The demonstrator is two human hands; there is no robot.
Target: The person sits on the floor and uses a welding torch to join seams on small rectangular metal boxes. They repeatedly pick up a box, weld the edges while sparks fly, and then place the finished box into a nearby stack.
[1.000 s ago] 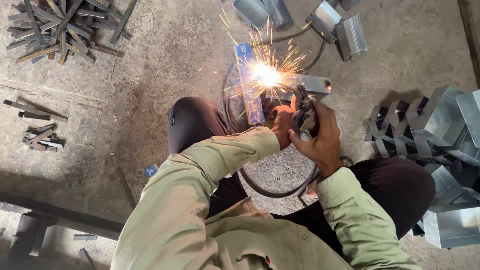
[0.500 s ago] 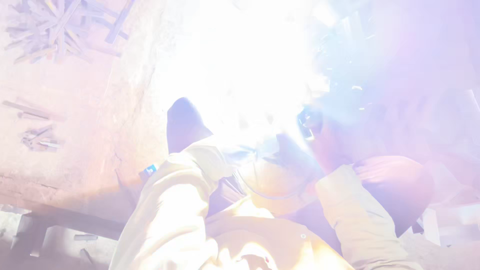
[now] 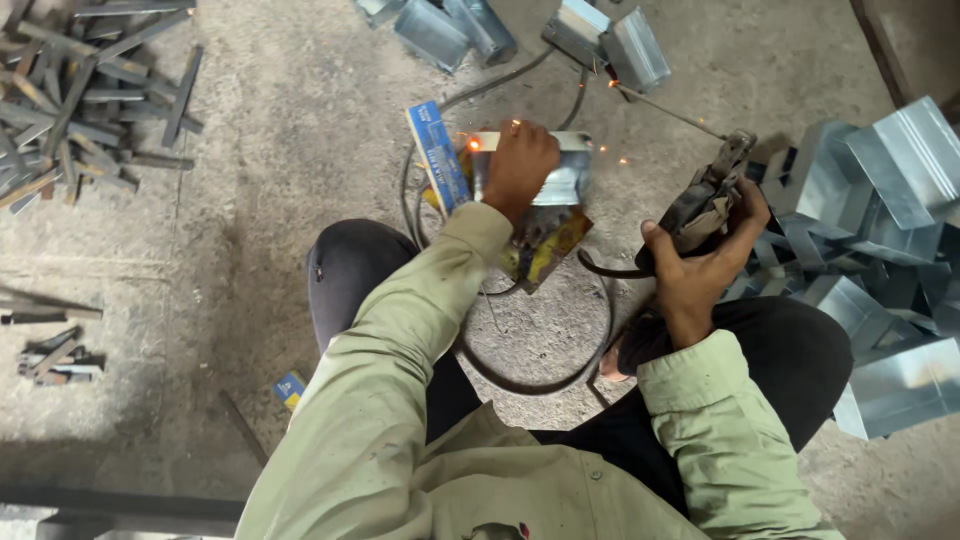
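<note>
My left hand grips a bent galvanised sheet-metal piece on the concrete floor, with a few orange sparks glowing at its left end. My right hand is closed on a welding electrode holder, lifted off to the right of the piece; a thin rod sticks out from it up and left. A blue flat box stands on edge just left of the piece. A yellow-and-dark plate lies under it.
Black cable loops on the floor between my knees. Folded sheet-metal channels are heaped at the right and lie at the top. Steel bar offcuts are piled at the top left, a few more at the left.
The bright arc and its glare have gone. My right hand has pulled the electrode holder away to the right, and my left hand now rests on the metal piece.
</note>
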